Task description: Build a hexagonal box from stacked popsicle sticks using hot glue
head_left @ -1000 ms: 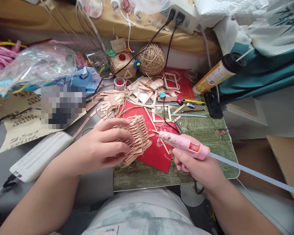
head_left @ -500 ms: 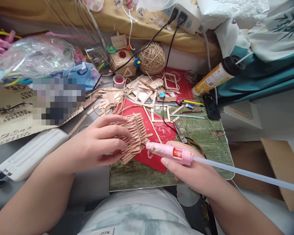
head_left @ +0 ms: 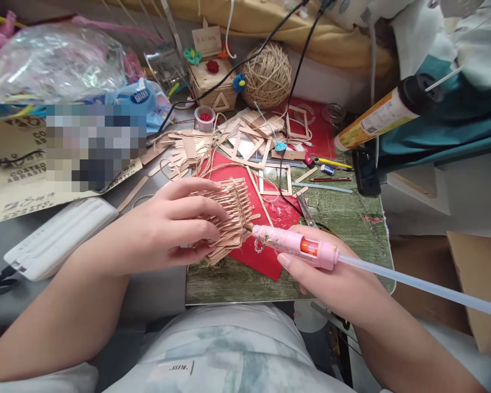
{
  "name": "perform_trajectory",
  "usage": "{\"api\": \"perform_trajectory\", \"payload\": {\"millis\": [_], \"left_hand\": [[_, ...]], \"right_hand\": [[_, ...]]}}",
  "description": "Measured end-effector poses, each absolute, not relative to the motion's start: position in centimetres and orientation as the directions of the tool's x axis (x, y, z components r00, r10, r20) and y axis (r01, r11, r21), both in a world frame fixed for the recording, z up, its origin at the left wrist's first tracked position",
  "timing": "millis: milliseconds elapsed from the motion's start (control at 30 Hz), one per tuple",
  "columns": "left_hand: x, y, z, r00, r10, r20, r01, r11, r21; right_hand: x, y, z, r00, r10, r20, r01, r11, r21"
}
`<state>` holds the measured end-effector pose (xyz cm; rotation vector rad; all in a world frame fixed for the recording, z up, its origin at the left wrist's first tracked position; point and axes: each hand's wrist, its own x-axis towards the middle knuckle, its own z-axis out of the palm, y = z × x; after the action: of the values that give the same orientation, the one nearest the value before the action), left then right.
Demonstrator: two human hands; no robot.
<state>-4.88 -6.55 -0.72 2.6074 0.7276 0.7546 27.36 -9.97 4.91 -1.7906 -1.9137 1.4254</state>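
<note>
A structure of layered wooden sticks [head_left: 233, 215] stands over a red sheet [head_left: 265, 262] near the front of the green board. My left hand [head_left: 180, 224] is wrapped round its left side, fingers spread across the layers. In my right hand [head_left: 319, 262] is a pink glue gun [head_left: 286, 240], with a long translucent glue stick [head_left: 413, 283] running out of its back end. The gun's nozzle points left and meets the right corner of the stick structure, or is very close to it.
Loose sticks and small stick frames [head_left: 275, 180] lie behind the structure, near a twine ball [head_left: 267, 75] and wooden box [head_left: 213, 84]. A cup [head_left: 384, 117] leans at the right by a phone [head_left: 366, 172]. Black cables hang across the middle. A white power strip [head_left: 61, 237] lies left.
The view has shifted, so background things sit further right and higher. Both hands keep their holds, and the gun and structure appear slightly higher and further right.
</note>
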Motion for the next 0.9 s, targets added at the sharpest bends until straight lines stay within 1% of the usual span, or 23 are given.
{"api": "perform_trajectory", "payload": {"millis": [200, 333, 433, 500, 700, 800, 900], "left_hand": [[-4.9, -6.5, -0.7, 0.72, 0.574, 0.389, 0.388, -0.799, 0.46], [-5.0, -6.5, -0.9, 0.724, 0.562, 0.401, 0.385, -0.811, 0.441], [-5.0, -6.6, -0.9, 0.723, 0.575, 0.382, 0.394, -0.798, 0.455], [-4.9, -6.6, -0.9, 0.72, 0.591, 0.364, 0.405, -0.784, 0.47], [-4.8, -6.5, -0.8, 0.689, 0.603, 0.402, 0.374, -0.771, 0.515], [-4.8, -6.6, -0.8, 0.679, 0.661, 0.321, 0.404, -0.701, 0.588], [-4.7, -6.5, -0.8, 0.668, 0.718, 0.195, 0.467, -0.608, 0.642]], "right_hand": [[26.8, -9.0, 5.4, -0.32, 0.855, -0.409, 0.734, -0.049, -0.677], [26.6, -8.7, 5.6, -0.361, 0.856, -0.369, 0.76, 0.041, -0.649], [26.5, -8.7, 5.7, -0.382, 0.849, -0.365, 0.77, 0.074, -0.634], [26.3, -8.6, 5.9, -0.38, 0.848, -0.37, 0.775, 0.074, -0.627], [26.2, -8.1, 6.1, -0.39, 0.82, -0.419, 0.749, 0.018, -0.663], [26.5, -8.2, 5.7, -0.363, 0.825, -0.433, 0.745, -0.023, -0.667], [26.8, -8.4, 5.0, -0.322, 0.849, -0.42, 0.721, -0.068, -0.689]]}}
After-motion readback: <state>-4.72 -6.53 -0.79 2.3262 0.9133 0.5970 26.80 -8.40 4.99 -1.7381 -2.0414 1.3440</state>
